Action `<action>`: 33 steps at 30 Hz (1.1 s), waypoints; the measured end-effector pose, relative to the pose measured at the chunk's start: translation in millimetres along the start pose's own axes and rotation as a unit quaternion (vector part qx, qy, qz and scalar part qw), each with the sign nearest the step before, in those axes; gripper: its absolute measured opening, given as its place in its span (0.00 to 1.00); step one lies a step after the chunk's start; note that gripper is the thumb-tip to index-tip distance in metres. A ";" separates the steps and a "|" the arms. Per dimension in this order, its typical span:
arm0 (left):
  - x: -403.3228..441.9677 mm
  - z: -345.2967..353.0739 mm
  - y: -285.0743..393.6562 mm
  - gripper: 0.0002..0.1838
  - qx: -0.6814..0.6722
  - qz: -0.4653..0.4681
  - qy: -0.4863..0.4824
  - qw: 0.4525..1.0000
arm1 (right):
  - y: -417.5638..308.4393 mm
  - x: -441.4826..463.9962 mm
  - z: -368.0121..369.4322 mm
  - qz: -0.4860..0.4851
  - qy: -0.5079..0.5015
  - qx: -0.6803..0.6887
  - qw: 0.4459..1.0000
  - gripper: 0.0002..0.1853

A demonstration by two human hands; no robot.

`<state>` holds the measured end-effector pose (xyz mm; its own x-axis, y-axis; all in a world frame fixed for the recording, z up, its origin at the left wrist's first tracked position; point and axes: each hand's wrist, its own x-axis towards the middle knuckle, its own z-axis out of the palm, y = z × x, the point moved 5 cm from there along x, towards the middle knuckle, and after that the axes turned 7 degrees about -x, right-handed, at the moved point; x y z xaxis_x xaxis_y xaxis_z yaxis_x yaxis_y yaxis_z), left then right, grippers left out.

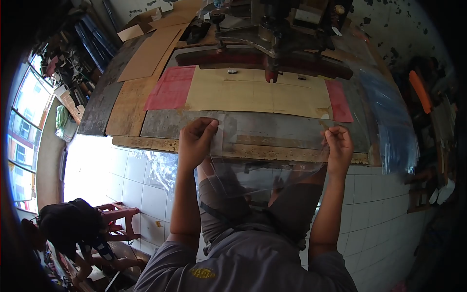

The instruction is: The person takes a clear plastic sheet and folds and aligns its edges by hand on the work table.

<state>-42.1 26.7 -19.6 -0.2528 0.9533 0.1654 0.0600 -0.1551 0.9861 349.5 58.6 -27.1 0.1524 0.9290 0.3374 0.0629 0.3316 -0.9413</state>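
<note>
A thin transparent plastic sheet (pixel 267 170) stretches between my two hands, in front of the bench's near edge and over my lap. My left hand (pixel 195 141) pinches its upper left corner between thumb and fingers. At the upper right corner, my right hand (pixel 338 146) has its thumb and forefinger closed on the same sheet. Beyond my hands lies a yellow sheet (pixel 258 92) with a red piece (pixel 170 87) at its left end and another red piece (pixel 339 100) at its right. Two small dark blocks sit on the yellow sheet.
A press head with a long dark red bar (pixel 306 63) stands over the yellow sheet. Transparent plastic sheets (pixel 389 121) hang off the bench at right. Cardboard (pixel 151 53) lies at left. A person (pixel 73 224) bends beside a red stool (pixel 119 219) at lower left.
</note>
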 end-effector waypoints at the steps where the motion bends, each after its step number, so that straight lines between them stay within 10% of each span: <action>1: 0.2 -0.9 -0.5 0.12 0.000 -0.002 0.000 1.000 | 0.4 0.1 0.4 0.000 -0.003 -0.001 1.000 0.05; 33: -0.5 -0.8 -0.5 0.12 -0.010 0.003 0.012 1.000 | -6.4 0.5 -0.2 0.005 -0.037 -0.006 0.999 0.10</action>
<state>-42.8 26.0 -20.2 -0.2763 0.9456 0.1717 0.0415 -0.1668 0.9851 349.4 56.9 -21.0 0.0806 0.9421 0.3255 0.0744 0.3200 -0.9445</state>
